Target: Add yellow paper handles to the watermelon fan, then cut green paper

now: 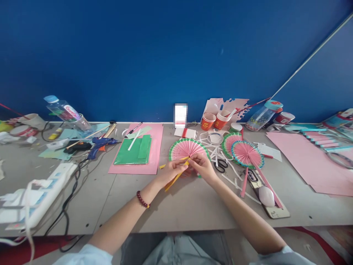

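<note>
In front of me is a pleated paper fan (pixel 180 148), pink with a green rim and small dark dots, spread in a round shape. My left hand (pixel 174 172) is closed on yellow strips (pixel 172 183) that point down and to the left from the fan's centre. My right hand (pixel 203 168) pinches at the centre of the fan, its fingertips close to those of the left. The fan's lower part is mostly hidden by both hands. To the right lie two finished-looking round fans, one with a blue-beaded rim (pixel 247 154) and pink handles.
Black scissors (pixel 221 165) and white paper strips lie right of the hands, near red paper cups (pixel 208 121). A phone (pixel 278 211) carries a pale mouse-shaped object (pixel 266 196). Leftward are green paper (pixel 131 156), a blue glue gun (pixel 100 143) and a power strip (pixel 52 191).
</note>
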`<state>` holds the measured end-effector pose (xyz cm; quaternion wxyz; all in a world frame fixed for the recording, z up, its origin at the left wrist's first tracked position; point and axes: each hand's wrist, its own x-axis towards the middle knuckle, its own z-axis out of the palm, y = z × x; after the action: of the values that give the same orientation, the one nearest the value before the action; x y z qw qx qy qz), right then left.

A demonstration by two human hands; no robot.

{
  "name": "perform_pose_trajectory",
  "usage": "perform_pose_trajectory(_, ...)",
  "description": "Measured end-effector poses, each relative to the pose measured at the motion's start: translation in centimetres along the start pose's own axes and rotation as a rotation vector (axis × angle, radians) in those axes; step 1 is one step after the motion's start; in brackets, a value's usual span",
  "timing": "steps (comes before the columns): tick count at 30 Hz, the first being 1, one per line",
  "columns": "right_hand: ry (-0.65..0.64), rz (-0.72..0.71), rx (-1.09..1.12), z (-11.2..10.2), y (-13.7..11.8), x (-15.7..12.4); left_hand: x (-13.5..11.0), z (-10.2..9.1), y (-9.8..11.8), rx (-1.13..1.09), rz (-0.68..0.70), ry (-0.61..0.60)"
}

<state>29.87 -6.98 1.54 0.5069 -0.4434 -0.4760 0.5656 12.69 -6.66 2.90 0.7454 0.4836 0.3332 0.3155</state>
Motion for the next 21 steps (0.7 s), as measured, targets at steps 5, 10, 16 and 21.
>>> perform_pose_trajectory(5, 0.079, -0.080, -0.060, 0.6, 0.6, -0.4, 0.2, 0.2, -0.8, 0.151, 0.085, 0.127)
perform_pose_trajectory(10, 0.133, -0.082, -0.005, 1.0, 0.3, -0.6, 0.2, 0.2, -0.9, 0.407, 0.328, 0.272)
perform_pose_trajectory(16, 0.197, -0.110, 0.086, 1.5, 0.2, -0.8, -0.3, 0.2, -0.5, 0.777, 0.675, 0.396)
perform_pose_trajectory(21, 0.195, -0.118, 0.134, 2.0, -0.2, -1.0, -0.2, 0.1, -0.9, 0.823, 0.809, 0.418)
